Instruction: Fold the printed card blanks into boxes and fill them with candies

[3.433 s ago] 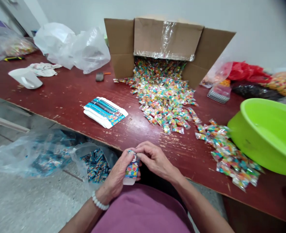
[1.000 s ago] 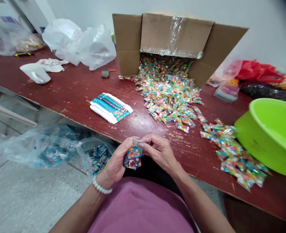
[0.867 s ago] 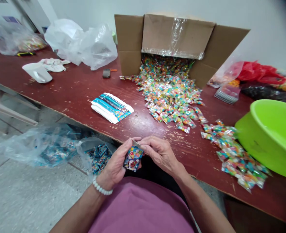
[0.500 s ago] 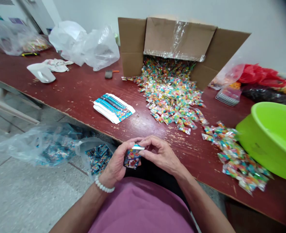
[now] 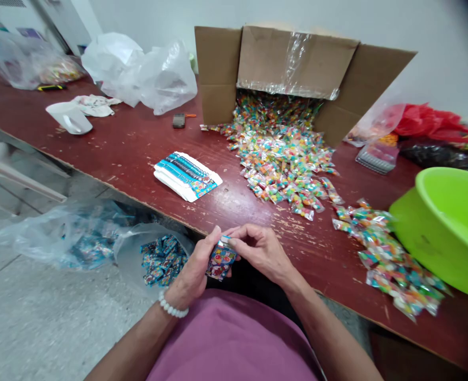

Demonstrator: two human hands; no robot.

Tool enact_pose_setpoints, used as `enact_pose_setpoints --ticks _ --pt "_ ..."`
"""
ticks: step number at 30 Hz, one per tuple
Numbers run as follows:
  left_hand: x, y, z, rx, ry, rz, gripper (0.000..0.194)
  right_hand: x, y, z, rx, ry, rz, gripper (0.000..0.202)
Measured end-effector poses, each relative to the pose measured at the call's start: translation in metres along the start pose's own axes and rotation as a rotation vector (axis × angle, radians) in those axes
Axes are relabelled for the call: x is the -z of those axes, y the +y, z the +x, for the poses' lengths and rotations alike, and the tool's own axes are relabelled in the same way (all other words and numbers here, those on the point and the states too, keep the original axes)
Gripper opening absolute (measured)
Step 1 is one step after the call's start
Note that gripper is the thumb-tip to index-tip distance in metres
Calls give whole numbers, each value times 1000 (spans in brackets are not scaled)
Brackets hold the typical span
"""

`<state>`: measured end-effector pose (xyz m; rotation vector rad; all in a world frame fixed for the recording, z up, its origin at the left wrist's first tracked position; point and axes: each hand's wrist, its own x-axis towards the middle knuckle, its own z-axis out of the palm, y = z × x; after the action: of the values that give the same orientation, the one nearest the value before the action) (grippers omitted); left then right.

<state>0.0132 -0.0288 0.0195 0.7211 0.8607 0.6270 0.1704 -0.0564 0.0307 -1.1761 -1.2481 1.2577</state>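
Head view. The back of the small printed box (image 5: 221, 260) and most of the left hand's fingers behind it are hidden; its lettering is too fine to read. The green basin (image 5: 428, 233) is cut off at the right edge. The box is blue with multicoloured pictures and a white flap at its upper end (partly covered by a thumb). It sits between both hands, in front of the edge of the red table (image 5: 115, 153). The left hand (image 5: 196, 267) clasps its side, thumb raised alongside; the right hand (image 5: 263, 254) pinches the upper end between thumb and forefinger. Flat cartons (image 5: 186, 177) lie stacked beyond, left of the wrapped candies (image 5: 281, 159). Against the preceding frame, less of the white flap shows, and the left thumb stands straighter.
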Motion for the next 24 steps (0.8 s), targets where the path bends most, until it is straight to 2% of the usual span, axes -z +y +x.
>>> enact_pose_setpoints --ticks 7,10,16,19,22,24 --pt "-2 8 3 54 65 -190 34 -5 5 -11 231 15 -273 12" --pt "-1 7 8 9 89 -273 29 -10 17 -14 294 48 -473 39" --pt "2 -2 7 6 191 -388 27 -26 27 -17 388 20 -854 94" --pt "6 -10 6 -45 172 -394 38 -32 35 -12 454 56 -1043 80" --pt "20 -16 4 -112 163 -370 52 -39 45 1 553 21 -986 68" --pt "33 -17 -3 -176 165 -323 50 -47 50 8 578 -10 -935 65"
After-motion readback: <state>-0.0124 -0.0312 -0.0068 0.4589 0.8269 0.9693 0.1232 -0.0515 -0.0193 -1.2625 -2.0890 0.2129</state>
